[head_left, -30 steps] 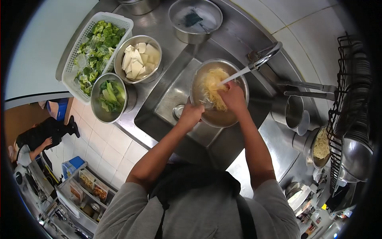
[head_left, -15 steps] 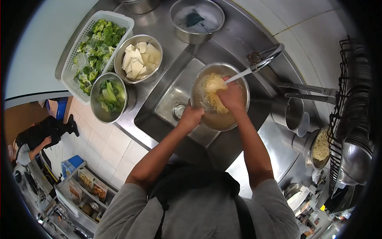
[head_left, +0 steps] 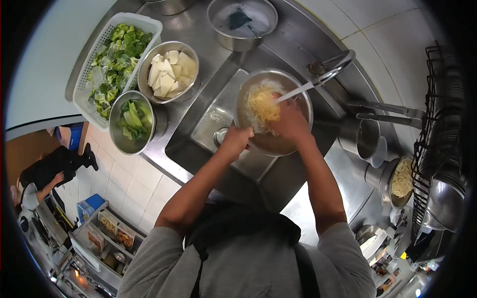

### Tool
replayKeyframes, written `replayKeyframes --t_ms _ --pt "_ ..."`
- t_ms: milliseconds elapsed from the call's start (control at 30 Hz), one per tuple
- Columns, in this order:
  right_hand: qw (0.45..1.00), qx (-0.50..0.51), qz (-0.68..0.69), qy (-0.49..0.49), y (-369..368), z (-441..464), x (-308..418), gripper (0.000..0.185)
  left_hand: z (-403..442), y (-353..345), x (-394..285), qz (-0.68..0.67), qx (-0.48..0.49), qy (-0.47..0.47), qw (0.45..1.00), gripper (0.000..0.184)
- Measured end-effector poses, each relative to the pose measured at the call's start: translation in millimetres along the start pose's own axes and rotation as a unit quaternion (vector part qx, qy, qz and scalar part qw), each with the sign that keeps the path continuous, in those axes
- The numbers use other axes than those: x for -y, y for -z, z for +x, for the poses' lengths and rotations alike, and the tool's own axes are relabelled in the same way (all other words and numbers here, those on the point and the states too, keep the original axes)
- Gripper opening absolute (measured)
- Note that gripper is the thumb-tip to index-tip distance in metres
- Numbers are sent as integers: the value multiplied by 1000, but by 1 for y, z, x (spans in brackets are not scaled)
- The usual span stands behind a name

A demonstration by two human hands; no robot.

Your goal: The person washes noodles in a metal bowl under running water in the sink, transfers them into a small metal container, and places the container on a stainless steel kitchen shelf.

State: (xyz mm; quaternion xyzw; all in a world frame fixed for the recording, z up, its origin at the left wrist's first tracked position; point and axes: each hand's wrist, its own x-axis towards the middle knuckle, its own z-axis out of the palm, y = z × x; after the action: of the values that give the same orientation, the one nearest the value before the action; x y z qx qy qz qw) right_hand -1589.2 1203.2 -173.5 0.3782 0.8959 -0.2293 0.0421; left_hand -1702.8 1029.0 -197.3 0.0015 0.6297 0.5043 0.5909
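A stainless-steel counter (head_left: pixel 191 29) curves along the far side of a kitchen, and a person (head_left: pixel 243 268) in a grey short-sleeved top stands at its near edge, seen from above. Set into the counter, in front of the person, is a deep rectangular sink (head_left: pixel 218 116). On the counter to the left sits a white perforated basket (head_left: pixel 153 37) of broccoli. A wide metal bowl (head_left: pixel 273 147) is held over the sink, to the right of the drain. A bowl with cloudy water (head_left: pixel 238 43) stands beyond the sink on the far side; a bowl of white slabs (head_left: pixel 191 93) and a smaller bowl of leafy greens (head_left: pixel 158 116) stand left of the sink, beside the basket. A curved faucet (head_left: pixel 337 69) reaches in from the far right.

The left hand (head_left: pixel 237 141) grasps the wide bowl's near-left rim. The right hand (head_left: pixel 292 121) is inside that bowl, on its right side, fingers among pale yellow noodles (head_left: pixel 262 103); whether they are closed on any cannot be told. The noodles lie in the bowl, mostly left of the right hand and touching it, and beyond the left hand. A thin stream of water (head_left: pixel 294 93) falls onto them beside the right fingers.
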Motion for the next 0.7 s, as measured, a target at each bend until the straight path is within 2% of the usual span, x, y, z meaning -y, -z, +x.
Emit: replayKeyframes --t_ms 67,167,267,367,467,567,667,700 --pt "993 42 101 -31 -7 6 -14 64 5 -1 3 -1 17 11 1000 65" --pt "997 -48 38 39 -9 0 -14 75 9 -1 8 -5 -2 -6 1000 61" --pt "987 -145 17 65 9 -7 -4 74 -3 -8 0 -28 -19 -36 999 58" --pt "987 -132 85 -43 -2 7 -23 72 2 -13 1 -23 -15 -24 999 58" --pt "970 -39 229 -68 2 12 -12 61 5 -14 4 -3 4 5 1000 61" --pt "981 -106 161 7 10 4 2 56 3 -11 4 -3 2 -10 1000 62" --pt "994 -46 95 31 -11 15 -22 57 -2 -11 -3 2 -2 -18 1000 62" --pt "988 -28 148 -24 -2 15 -24 57 -1 -10 -2 8 -3 -14 1000 62"
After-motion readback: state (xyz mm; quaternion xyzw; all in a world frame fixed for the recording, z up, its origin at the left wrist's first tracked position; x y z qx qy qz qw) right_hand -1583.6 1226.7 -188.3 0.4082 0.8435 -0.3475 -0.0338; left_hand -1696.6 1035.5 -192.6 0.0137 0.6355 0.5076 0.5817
